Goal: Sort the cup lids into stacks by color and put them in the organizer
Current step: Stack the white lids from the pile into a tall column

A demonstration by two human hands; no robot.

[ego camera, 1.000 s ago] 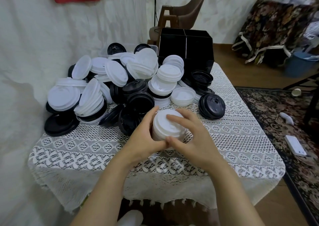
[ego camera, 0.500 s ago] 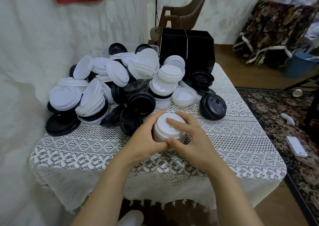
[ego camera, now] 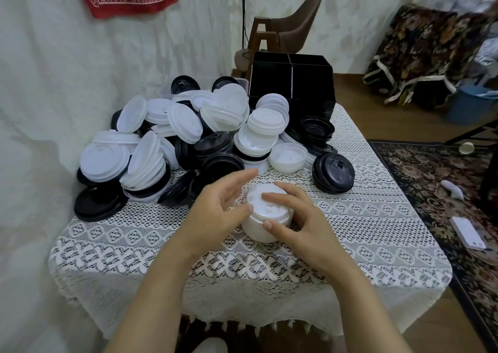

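A short stack of white lids stands on the lace tablecloth near the table's middle. My right hand grips the stack, fingers over its top and thumb on its near side. My left hand hovers just left of the stack with its fingers spread and lifted, only the thumb near the stack's side. Behind lies a big mixed heap of white lids and black lids. The black organizer with divided compartments stands at the far edge.
A black lid stack sits to the right of the heap. An upturned white lid lies just behind my hands. Wall cloth runs along the left. A chair stands beyond the table; a rug with a phone lies on the right floor.
My left hand has let go of the white lid stack and opened, its fingers lifting away. My right hand keeps its grip on the stack.
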